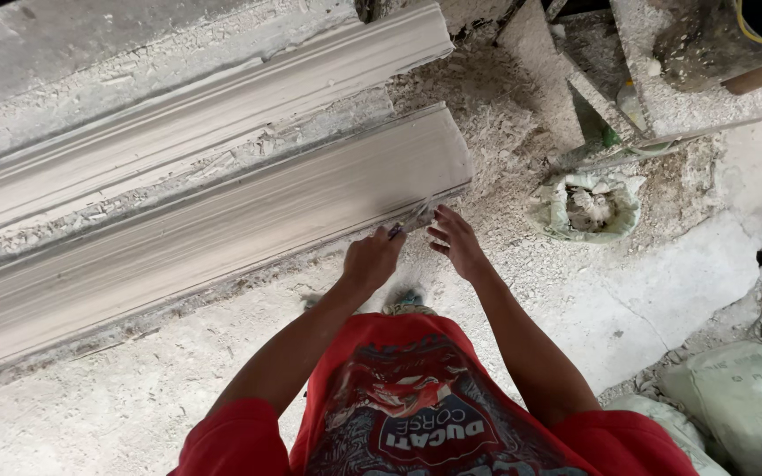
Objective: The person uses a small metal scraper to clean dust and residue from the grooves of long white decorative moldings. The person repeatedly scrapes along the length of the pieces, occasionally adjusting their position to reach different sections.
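Fingers of my left hand [372,257] are curled tight around the dark handle of a flat metal scraper [414,218], whose blade touches the end of the long grey plaster moulding [222,225] at 12 o'clock. Next to it, my right hand [456,242] has its fingers bent loosely and holds nothing, just by the blade. At 2 o'clock sits an open white sack of rubble [588,207]. At 4 o'clock lie grey-green filled sacks [743,397].

moulding [222,220] pale grey | shirt [416,397] red, printed | sack [588,207] whitish-green
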Demonstrator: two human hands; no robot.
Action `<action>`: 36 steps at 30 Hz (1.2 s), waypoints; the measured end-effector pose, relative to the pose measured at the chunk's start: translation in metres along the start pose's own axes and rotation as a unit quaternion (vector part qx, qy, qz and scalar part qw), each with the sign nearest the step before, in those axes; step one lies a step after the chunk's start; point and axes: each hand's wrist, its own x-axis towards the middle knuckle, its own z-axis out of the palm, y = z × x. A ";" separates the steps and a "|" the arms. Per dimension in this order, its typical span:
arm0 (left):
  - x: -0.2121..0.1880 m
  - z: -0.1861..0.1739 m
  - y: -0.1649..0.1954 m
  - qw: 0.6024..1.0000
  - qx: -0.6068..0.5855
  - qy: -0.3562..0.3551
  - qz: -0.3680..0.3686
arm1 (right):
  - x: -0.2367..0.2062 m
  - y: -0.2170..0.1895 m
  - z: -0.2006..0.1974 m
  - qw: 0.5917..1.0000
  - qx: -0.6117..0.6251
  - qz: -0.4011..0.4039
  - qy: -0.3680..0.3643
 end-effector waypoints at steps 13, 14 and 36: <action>0.029 -0.009 0.021 0.999 -0.037 -0.018 -0.005 | 0.000 -0.008 0.004 0.987 0.154 0.026 0.030; 0.031 -0.008 0.023 0.999 -0.041 -0.029 -0.011 | 0.000 -0.008 0.004 0.987 0.154 0.028 0.034; 0.047 -0.008 0.060 0.987 0.159 -0.021 0.020 | -0.014 0.000 -0.010 0.979 0.201 0.015 0.033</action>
